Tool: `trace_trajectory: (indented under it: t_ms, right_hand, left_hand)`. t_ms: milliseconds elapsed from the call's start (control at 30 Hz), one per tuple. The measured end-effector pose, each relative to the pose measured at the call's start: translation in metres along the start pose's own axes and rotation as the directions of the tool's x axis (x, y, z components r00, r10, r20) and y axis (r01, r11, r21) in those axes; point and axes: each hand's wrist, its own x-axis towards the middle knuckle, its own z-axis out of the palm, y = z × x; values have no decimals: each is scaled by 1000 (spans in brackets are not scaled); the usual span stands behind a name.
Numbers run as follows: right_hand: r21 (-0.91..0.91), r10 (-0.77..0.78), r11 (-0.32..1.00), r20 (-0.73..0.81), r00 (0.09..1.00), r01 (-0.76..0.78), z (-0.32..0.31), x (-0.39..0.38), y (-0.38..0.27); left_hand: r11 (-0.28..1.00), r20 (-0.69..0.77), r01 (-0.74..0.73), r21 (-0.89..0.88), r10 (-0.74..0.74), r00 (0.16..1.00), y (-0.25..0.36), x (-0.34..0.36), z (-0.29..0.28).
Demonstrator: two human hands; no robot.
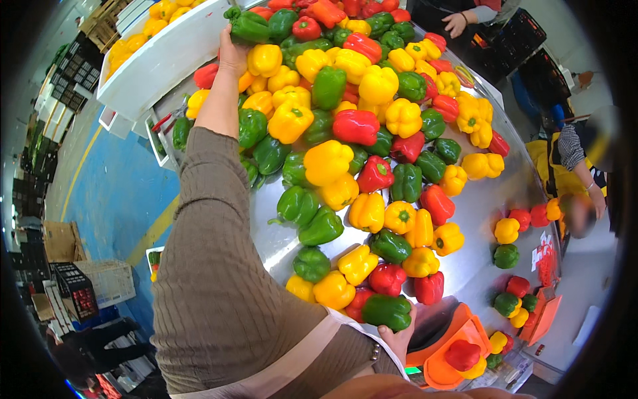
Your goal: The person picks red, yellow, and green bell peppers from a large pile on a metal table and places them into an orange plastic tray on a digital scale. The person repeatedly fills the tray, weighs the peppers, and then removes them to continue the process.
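My left arm stretches to the far left of the steel table (488,216). There my left hand (232,53) is closed on a dark green bell pepper (248,28), its fingers partly hidden. Close to my body, my right hand (400,336) grips another green bell pepper (387,312) lying on its side. A big loose pile of bell peppers covers the table between them, with yellow ones (328,163), red ones (356,127) and green ones (406,182). Beside my right hand sits a red pepper (429,288).
A white bin (166,60) of yellow peppers stands at the far left. To my right is an orange container (452,356), with small mixed pepper groups (515,302) beyond. Another person's hand (456,25) is at the far edge; a second person's hand (597,199) is at right.
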Motion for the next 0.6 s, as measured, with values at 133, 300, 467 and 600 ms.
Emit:
trace_trajectory:
  t_ms: [133, 300, 467, 600]
  right_hand:
    - [70, 1, 998, 29, 1000, -3, 2, -2, -4]
    - [67, -47, 997, 48, 998, 43, 4, -1, -7]
    - [25, -78, 997, 32, 996, 78, 4, -2, -8]
    - [58, -73, 996, 23, 997, 72, 6, -1, -9]
  left_hand:
    - [996, 145, 78, 41, -83, 986, 31, -48, -1]
    - [930, 109, 144, 338, -191, 975, 59, -109, 5]
    - [945, 36, 154, 288, -171, 985, 72, -124, -1]
    - [934, 7, 151, 324, -162, 987, 73, -132, 42]
